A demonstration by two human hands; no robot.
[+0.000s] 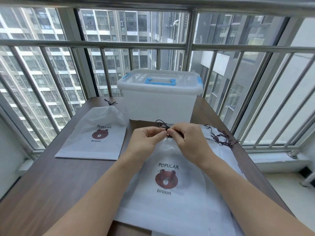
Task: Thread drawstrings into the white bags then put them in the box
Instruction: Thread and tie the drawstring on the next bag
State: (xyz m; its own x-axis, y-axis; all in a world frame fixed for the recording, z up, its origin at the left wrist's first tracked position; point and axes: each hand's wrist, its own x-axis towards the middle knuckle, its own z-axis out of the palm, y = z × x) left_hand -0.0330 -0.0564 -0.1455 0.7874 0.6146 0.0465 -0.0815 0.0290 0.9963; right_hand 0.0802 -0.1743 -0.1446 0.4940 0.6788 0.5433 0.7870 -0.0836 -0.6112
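A white bag (170,198) printed with a brown bear lies flat in front of me on the table. At its top edge my left hand (146,138) and my right hand (185,138) both pinch a dark drawstring (161,124), fingertips nearly touching. The string loops up just above my fingers. A second white bear bag (95,133) lies to the left, its top gathered with a drawstring tied in it. Behind my hands stands the translucent plastic box (159,101), its lid with a blue handle on.
A bundle of loose dark drawstrings (221,137) lies on more white bags to the right of my right hand. The brown table (51,184) ends at a metal window railing (102,44) just behind the box.
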